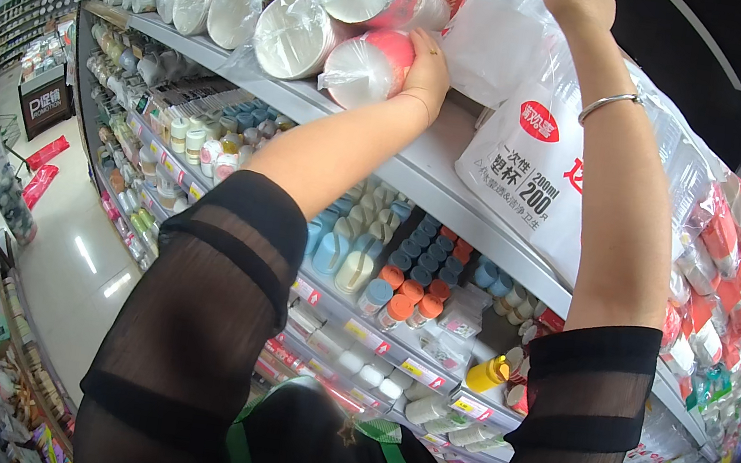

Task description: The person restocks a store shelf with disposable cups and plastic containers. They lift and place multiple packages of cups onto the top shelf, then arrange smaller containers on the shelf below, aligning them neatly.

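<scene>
On the top shelf, my left hand [428, 73] lies against the side of a red-and-white wrapped sleeve of disposable cups [368, 71], fingers curved over it. My right hand [580, 2] is raised at the upper edge of the picture, by the top of a clear bag of white goods [500, 44]; its fingertips are cut off, so its hold cannot be told. Under my right forearm stands a large white printed bag of plastic cups [527, 175]. More wrapped cup sleeves [295, 36] are stacked left of my left hand.
The grey top shelf's edge [485, 226] crosses before me. Lower shelves hold orange-lidded bottles [403, 303], light blue containers [332, 251] and a yellow bottle [487, 374]. Red-and-white packs [724, 239] are piled at right. An aisle [80, 247] with a promotion stand [45, 97] lies left.
</scene>
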`<state>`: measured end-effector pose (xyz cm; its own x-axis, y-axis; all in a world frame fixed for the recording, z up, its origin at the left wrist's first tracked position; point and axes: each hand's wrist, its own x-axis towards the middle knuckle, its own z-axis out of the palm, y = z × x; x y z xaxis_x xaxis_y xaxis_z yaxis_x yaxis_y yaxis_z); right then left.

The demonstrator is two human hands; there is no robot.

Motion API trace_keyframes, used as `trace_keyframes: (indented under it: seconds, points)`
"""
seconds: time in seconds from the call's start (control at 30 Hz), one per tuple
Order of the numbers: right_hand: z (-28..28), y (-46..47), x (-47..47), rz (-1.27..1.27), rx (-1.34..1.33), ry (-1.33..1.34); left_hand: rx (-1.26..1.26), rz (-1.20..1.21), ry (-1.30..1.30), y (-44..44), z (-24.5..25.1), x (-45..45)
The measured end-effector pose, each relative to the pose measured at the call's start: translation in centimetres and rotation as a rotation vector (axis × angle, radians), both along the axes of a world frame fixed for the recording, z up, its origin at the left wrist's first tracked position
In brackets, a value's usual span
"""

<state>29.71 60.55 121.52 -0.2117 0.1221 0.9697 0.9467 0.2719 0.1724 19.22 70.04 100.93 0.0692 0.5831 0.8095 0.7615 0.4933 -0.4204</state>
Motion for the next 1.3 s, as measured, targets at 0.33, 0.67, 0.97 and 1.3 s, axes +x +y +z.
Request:
trace_keyframes:
  seconds: [0.33, 0.67, 0.97, 1.3]
  points:
    - [-1.0, 4.5, 0.8, 0.050, 0.052, -0.022, -0.272, -0.078, -0.192, 0.8, 3.6, -2.9]
    - [2.0, 0.4, 1.6, 0.013, -0.039, -0.259, -0.218, -0.201, -0.250, 1.3, 5.7, -4.5]
    - [-1.2, -0.5, -4.9, -0.133, -0.219, -0.467, -0.625, -0.462, -0.190, 0.5, 8.6, -8.3]
    - [2.3, -1.0, -4.6, 0.130, -0.245, -0.463, -0.555, -0.518, -0.178, 0.4, 9.8, -8.9]
